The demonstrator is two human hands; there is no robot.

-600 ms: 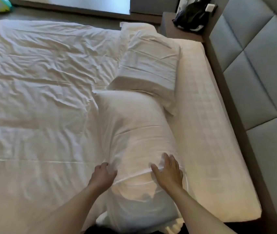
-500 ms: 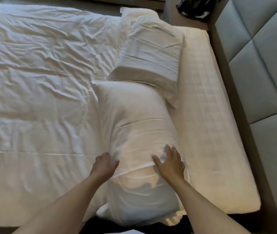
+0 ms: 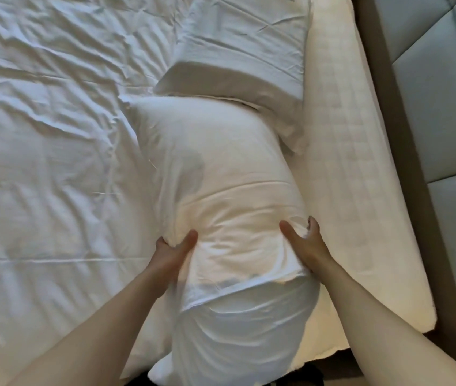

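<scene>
A plump white pillow (image 3: 221, 174) lies lengthwise on the bed, its near end hanging over the bed's front edge. My left hand (image 3: 172, 253) grips its left side, thumb on top and fingers tucked under the fabric. My right hand (image 3: 304, 240) grips the right side, thumb and fingers pinching a fold of the pillowcase. The case's open hem (image 3: 238, 291) crosses the pillow just below my hands. A second, flatter white pillow (image 3: 243, 48) lies beyond it, overlapping its far end.
A wrinkled white duvet (image 3: 48, 140) covers the bed to the left. Bare cream mattress (image 3: 354, 174) runs along the right side. A grey padded headboard (image 3: 443, 93) stands at the far right. Dark floor shows below the bed's front edge.
Both hands went from resting on top of the pillow to gripping its two sides. The view has dropped closer to the bed, and the nightstand with its bag has left the frame.
</scene>
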